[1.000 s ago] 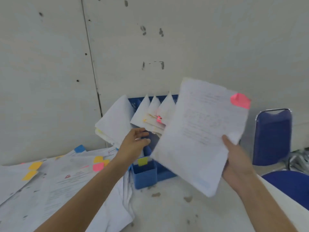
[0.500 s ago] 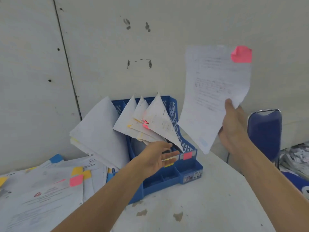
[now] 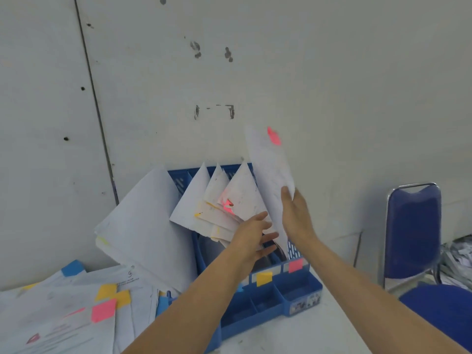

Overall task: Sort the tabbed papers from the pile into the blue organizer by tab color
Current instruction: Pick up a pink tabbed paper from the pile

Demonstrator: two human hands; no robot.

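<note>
My right hand [image 3: 296,215] grips a white paper with a pink tab [image 3: 268,162], held edge-on above the rightmost slot of the blue organizer [image 3: 281,300]. That slot carries a pink label [image 3: 295,265]; a yellow label [image 3: 264,278] marks the slot to its left. My left hand [image 3: 251,238] is open, fingers spread, against the papers standing in the organizer [image 3: 229,200]. A pile of tabbed papers [image 3: 63,318] lies on the table at the lower left.
A large bundle of sheets [image 3: 143,226] leans out of the organizer's left side. The grey wall [image 3: 332,85] stands right behind the organizer. A blue chair [image 3: 413,233] is at the right, its seat near the white table [image 3: 293,335] edge.
My right hand has brought the pink-tabbed paper down and left, turning it edge-on over the organizer's right slot. My left hand has risen to the standing papers.
</note>
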